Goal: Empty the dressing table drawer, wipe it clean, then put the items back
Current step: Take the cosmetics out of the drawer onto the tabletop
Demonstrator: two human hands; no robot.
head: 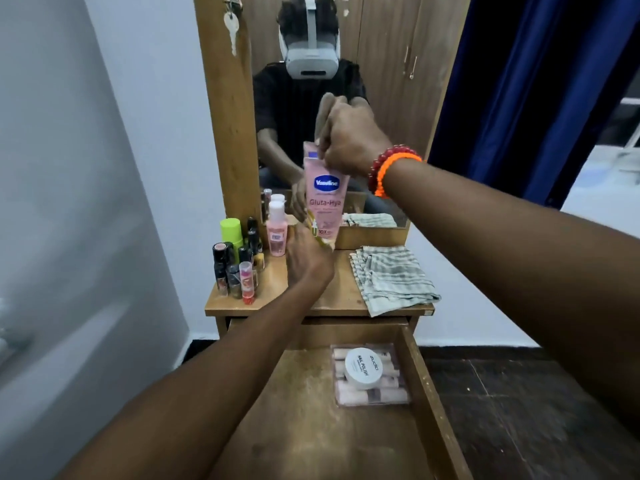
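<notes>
Wooden and pulled well out, the drawer (304, 410) fills the near part of the view; its dusty floor is mostly bare. Against its right wall a clear plastic case (372, 386) of pale tubes is seen, and a white round jar (363, 368) marked "nail polish" is laid on top of that case.

Beyond the drawer, the wooden surface (341, 296) of the dressing table is reached over by both arms. On its right side a folded striped cloth (393, 278) is spread, one corner hanging over the front edge. On its left side a cluster of small bottles (235, 268) is stood upright — nail polishes, a green-capped one and others — with a pink pump bottle (277, 230) at the back, near the mirror.

The left hand (308, 258) is held over the middle of the surface, fingers curled at the lower end of a pink Vaseline tube (325, 199); whether that end is truly gripped cannot be told, since the hand is blurred. The right hand (349, 136), with red and orange bead bracelets (389, 169) at the wrist, is closed round the top of the tube — the tube is held upright, above the surface and in front of the mirror (381, 98).

In the mirror a person in a dark shirt and a grey headset is reflected.
</notes>
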